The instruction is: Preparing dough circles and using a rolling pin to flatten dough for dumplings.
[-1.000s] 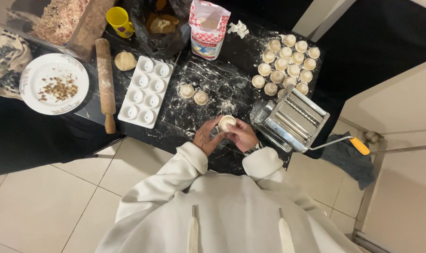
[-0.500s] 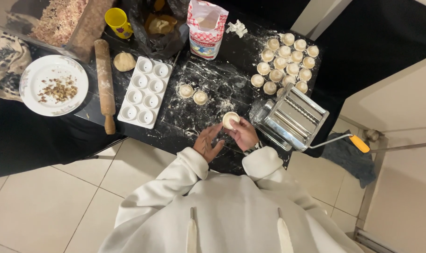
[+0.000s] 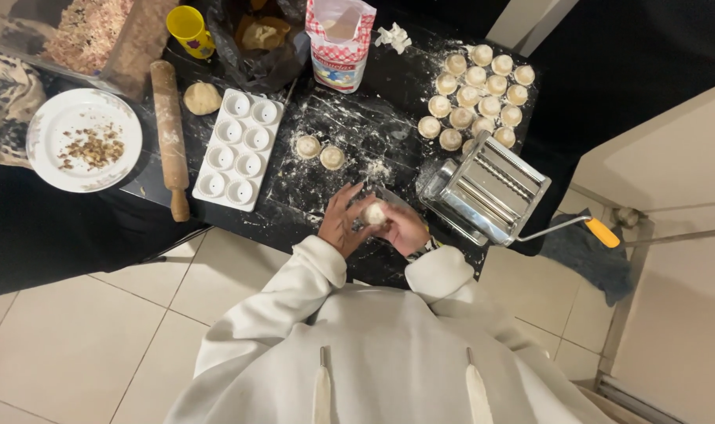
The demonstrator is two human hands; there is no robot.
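Nearest the camera, both hands meet just above the near edge of the black, flour-dusted worktop [image 3: 350,118]. A small pale dough piece [image 3: 374,213] sits between them: the left hand [image 3: 340,222] curls around its left side with fingers bent over it, and the right hand [image 3: 405,229] cups it from the right and below. So each grip is closed on the dough, which is held a little off the worktop rather than lying on it (how tightly the fingers press cannot be told from here).

Just right of the hands stands a shiny metal pasta roller [image 3: 487,191] with a long crank ending in an orange handle [image 3: 602,232]. Just beyond the hands lie 2 round filled dough cups [image 3: 320,151], side by side in loose flour. To their left is a white plastic mould tray [image 3: 238,148] with 2 rows of round hollows, then a wooden rolling pin [image 3: 169,129] lying lengthwise, and a ball of dough [image 3: 203,97] near its far end. Further left sits a white plate [image 3: 84,140] with brown crumbs on it.

At the far side, a paper flour bag [image 3: 339,43] stands upright with its top open; it is white with a red checked band and a small yellow and blue label patch at the bottom. Left of it are a dark plastic bag [image 3: 257,39] and a yellow cup [image 3: 188,28]. Far right, about 15 finished dough rounds [image 3: 475,98] lie clustered in rows.
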